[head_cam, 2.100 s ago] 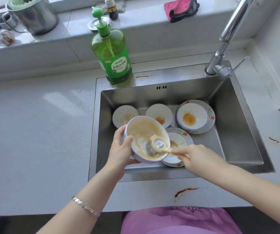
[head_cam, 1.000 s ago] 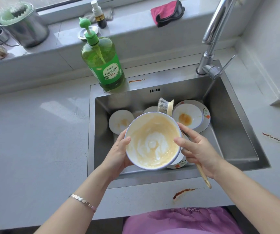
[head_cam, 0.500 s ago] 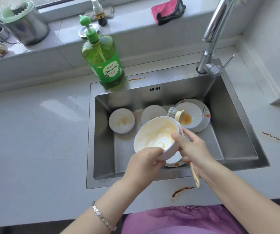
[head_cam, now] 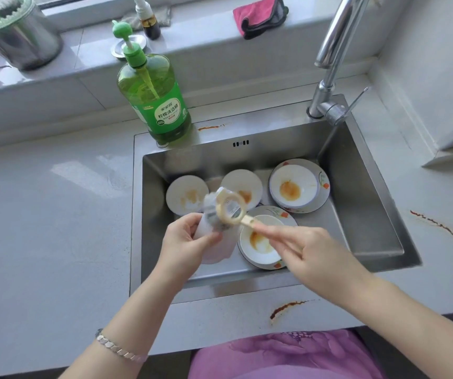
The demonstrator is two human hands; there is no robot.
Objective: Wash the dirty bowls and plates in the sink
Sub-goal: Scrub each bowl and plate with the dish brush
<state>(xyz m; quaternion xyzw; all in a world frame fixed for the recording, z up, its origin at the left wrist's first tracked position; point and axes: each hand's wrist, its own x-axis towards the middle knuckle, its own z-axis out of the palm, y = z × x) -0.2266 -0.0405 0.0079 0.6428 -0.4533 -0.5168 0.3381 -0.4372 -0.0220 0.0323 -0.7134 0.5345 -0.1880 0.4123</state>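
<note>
The bowl (head_cam: 218, 250) is held tilted above the sink (head_cam: 356, 201), the grip of the left hand (head_cam: 184, 242) closed on its side. The grip of the right hand (head_cam: 310, 250) is closed on the handle of the brush (head_cam: 243, 218). The bowl (blurred here) is judged stiff, slippery and breakable, and best gripped at the rim.

A sunlit pale grey counter (head_cam: 42, 214) bears rust-brown streaks (head_cam: 285, 308) near its front edge. Along the far side runs a raised ledge (head_cam: 206, 58), with a metal pot (head_cam: 20, 36) at its left and a pink cloth (head_cam: 258, 16) further right. A white wall (head_cam: 438, 64) rises on the right.

Bowl (head_cam: 215, 248) and brush (head_cam: 231, 209) over sink (head_cam: 361, 192)
</note>
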